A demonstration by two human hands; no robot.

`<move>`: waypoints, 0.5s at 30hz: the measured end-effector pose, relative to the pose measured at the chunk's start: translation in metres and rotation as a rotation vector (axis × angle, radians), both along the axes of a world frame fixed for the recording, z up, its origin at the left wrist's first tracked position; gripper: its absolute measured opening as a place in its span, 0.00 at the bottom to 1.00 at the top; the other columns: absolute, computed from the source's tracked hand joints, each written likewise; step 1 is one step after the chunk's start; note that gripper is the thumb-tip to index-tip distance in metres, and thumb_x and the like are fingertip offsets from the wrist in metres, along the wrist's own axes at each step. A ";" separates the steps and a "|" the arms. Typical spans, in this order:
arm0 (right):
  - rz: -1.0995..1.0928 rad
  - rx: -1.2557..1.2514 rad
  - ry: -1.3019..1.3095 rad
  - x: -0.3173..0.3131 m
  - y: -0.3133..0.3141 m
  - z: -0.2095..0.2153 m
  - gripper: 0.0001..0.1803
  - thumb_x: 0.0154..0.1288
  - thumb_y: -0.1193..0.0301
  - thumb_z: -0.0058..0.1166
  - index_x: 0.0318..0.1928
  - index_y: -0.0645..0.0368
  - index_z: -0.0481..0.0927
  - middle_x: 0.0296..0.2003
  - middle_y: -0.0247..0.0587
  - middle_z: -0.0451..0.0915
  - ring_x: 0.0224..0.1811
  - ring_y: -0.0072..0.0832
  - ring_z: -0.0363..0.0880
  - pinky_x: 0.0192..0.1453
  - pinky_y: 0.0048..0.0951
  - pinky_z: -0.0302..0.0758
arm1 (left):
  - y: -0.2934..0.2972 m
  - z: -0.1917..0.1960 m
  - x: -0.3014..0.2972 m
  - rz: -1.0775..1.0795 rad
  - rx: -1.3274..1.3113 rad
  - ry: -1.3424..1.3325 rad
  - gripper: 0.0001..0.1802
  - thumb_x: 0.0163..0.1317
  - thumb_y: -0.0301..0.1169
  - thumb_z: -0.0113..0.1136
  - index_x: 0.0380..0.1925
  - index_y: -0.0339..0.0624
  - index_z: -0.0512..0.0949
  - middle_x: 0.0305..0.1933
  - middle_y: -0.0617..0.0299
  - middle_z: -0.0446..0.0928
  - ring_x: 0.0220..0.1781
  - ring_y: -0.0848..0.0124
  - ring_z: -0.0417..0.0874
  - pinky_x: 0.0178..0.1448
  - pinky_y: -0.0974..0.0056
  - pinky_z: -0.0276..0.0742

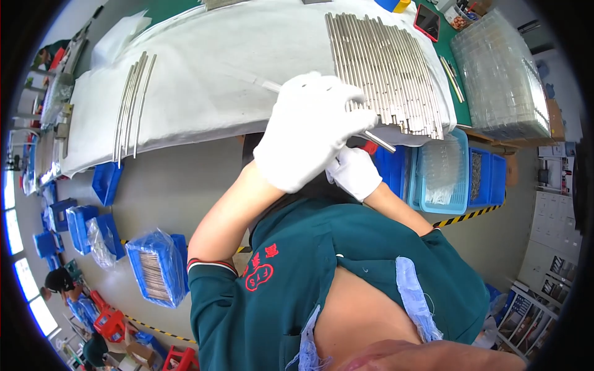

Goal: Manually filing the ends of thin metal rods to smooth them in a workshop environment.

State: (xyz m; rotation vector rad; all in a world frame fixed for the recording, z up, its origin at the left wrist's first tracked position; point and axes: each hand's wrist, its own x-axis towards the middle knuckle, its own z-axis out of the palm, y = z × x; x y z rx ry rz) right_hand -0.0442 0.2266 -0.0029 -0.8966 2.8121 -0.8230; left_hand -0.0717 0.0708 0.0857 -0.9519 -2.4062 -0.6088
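My left hand (309, 127), in a white glove, is closed around a thin silver metal rod (380, 141). One end of the rod sticks out past the thumb on the right; its other part runs blurred toward the upper left over the cloth. My right hand (357, 175), also gloved in white, is just below and right of it, close to my body. Its fingers are curled in and partly hidden, so what they hold, if anything, does not show. Beyond my hands, a row of many similar rods (387, 74) lies side by side on the white-covered table (204, 80).
Several rods (133, 102) lie apart at the table's left. Clear plastic trays (501, 77) are stacked at right, near a red-edged phone (427, 22). Under the table are a light-blue basket (459, 179) and blue bins (489, 176). A bagged bin of rods (158, 272) stands on the floor at left.
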 end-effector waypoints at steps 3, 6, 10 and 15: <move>0.209 0.071 0.215 -0.003 0.005 -0.012 0.11 0.55 0.71 0.52 0.39 0.61 0.76 0.38 0.45 0.76 0.17 0.35 0.77 0.22 0.37 0.76 | 0.022 -0.025 -0.032 0.121 -0.126 0.117 0.13 0.50 0.30 0.52 0.37 0.56 0.79 0.51 0.57 0.74 0.55 0.58 0.71 0.58 0.58 0.67; -0.069 -0.074 -0.333 -0.002 -0.003 0.002 0.18 0.62 0.67 0.45 0.52 0.58 0.71 0.22 0.41 0.78 0.15 0.36 0.77 0.24 0.37 0.76 | 0.042 -0.057 -0.071 0.119 -0.036 0.125 0.14 0.51 0.30 0.52 0.38 0.53 0.79 0.50 0.51 0.73 0.50 0.55 0.74 0.54 0.57 0.70; -0.085 -0.111 -0.353 -0.003 0.000 -0.003 0.23 0.66 0.63 0.42 0.60 0.53 0.65 0.12 0.38 0.74 0.15 0.40 0.76 0.25 0.40 0.74 | 0.060 -0.065 -0.091 0.019 -0.185 -0.044 0.14 0.53 0.29 0.50 0.39 0.53 0.79 0.49 0.52 0.72 0.49 0.57 0.74 0.50 0.61 0.73; -0.069 -0.118 -0.352 -0.005 0.003 -0.011 0.23 0.66 0.63 0.42 0.60 0.54 0.65 0.13 0.38 0.75 0.15 0.40 0.76 0.25 0.39 0.74 | 0.068 -0.079 -0.102 -0.154 -0.115 0.174 0.17 0.54 0.29 0.50 0.44 0.56 0.78 0.50 0.55 0.69 0.50 0.57 0.72 0.54 0.59 0.70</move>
